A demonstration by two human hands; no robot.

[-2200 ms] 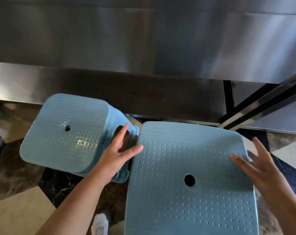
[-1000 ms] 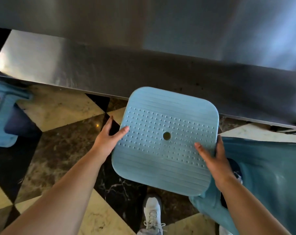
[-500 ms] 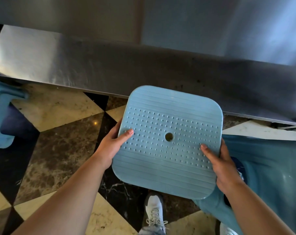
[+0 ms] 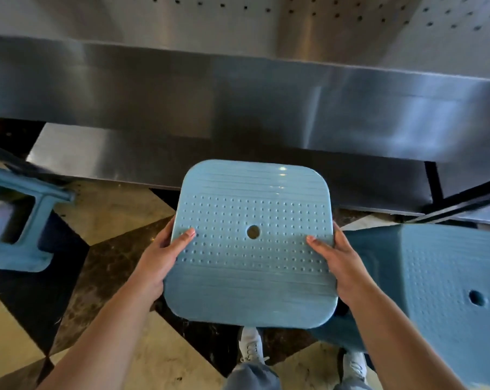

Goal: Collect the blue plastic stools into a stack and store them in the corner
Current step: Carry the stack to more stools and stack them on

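I hold a light blue plastic stool (image 4: 252,249) seat-up in front of me, above the floor; its seat is dotted with a round hole in the middle. My left hand (image 4: 162,254) grips its left edge with the thumb on top. My right hand (image 4: 336,257) grips the right edge the same way. A second blue stool (image 4: 446,291) stands at the right, just beside the held one. Part of a third blue stool (image 4: 21,223) shows at the far left, lying tipped so its legs show.
A stainless steel counter front (image 4: 238,108) runs across ahead, its kick plate (image 4: 111,153) reaching the floor. The floor (image 4: 111,220) is dark and cream marble tile. My white shoes (image 4: 250,344) are below the held stool.
The held stool has risen closer to me and squared up. Both hands slid to the middle of its sides. The view swung, so the right stool's seat now shows.
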